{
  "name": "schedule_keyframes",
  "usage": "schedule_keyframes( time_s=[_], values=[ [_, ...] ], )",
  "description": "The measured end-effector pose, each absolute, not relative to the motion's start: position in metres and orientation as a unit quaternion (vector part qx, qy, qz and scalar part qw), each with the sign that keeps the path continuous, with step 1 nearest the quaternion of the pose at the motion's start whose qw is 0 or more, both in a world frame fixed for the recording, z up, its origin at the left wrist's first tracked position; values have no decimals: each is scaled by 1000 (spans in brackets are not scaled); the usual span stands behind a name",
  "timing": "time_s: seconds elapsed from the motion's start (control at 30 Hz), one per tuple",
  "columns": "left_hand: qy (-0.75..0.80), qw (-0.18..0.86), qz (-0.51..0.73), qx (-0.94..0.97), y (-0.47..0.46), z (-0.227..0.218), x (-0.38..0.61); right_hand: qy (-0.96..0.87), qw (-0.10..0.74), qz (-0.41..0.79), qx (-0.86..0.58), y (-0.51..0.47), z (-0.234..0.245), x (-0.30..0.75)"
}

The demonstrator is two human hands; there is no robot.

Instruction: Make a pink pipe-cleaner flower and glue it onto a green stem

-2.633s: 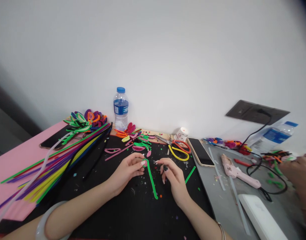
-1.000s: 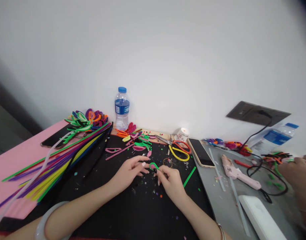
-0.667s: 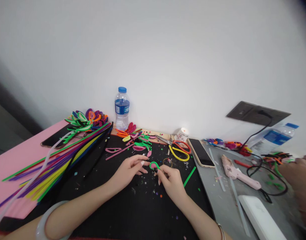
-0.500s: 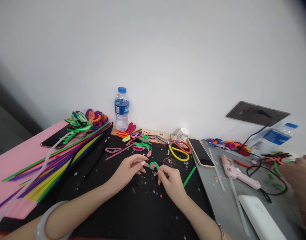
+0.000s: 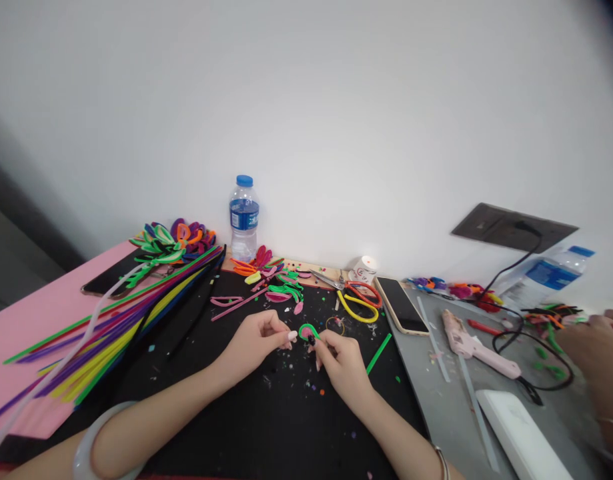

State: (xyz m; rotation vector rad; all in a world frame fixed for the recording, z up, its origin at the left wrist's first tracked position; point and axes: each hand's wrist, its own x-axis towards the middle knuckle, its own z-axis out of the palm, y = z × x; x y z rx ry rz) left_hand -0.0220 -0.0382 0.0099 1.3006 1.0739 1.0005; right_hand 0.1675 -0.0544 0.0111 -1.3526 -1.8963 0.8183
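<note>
A small loop of green pipe cleaner around a pink piece (image 5: 309, 331) is held over the black mat (image 5: 226, 413). My right hand (image 5: 342, 363) pinches the loop's right end between thumb and fingers. My left hand (image 5: 256, 340) has its fingers curled, the fingertips touching the loop's left side. Finished green and pink petal shapes (image 5: 285, 291) lie just beyond the hands.
Long coloured pipe cleaners (image 5: 111, 320) fan out at the left over a pink sheet (image 5: 21, 327). A water bottle (image 5: 243, 218), scissors (image 5: 356, 298), a phone (image 5: 401, 305) and a pink glue gun (image 5: 473, 343) stand behind and to the right. Another person's hand (image 5: 593, 347) works at the far right.
The straight green pipe cleaner has been bent into a small loop around the pink piece. In the last second my left fingers curled in closer to the loop.
</note>
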Motion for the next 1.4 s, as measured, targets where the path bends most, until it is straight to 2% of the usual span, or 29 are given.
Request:
schedule_keyframes(
  time_s=[1.0, 1.4],
  values=[
    [422, 586, 442, 532, -39, 12, -21, -735, 332, 308, -505, -56, 10, 166],
    [452, 531, 437, 568, -36, 9, -26, -733, 328, 311, -507, -55, 9, 167]
  ],
)
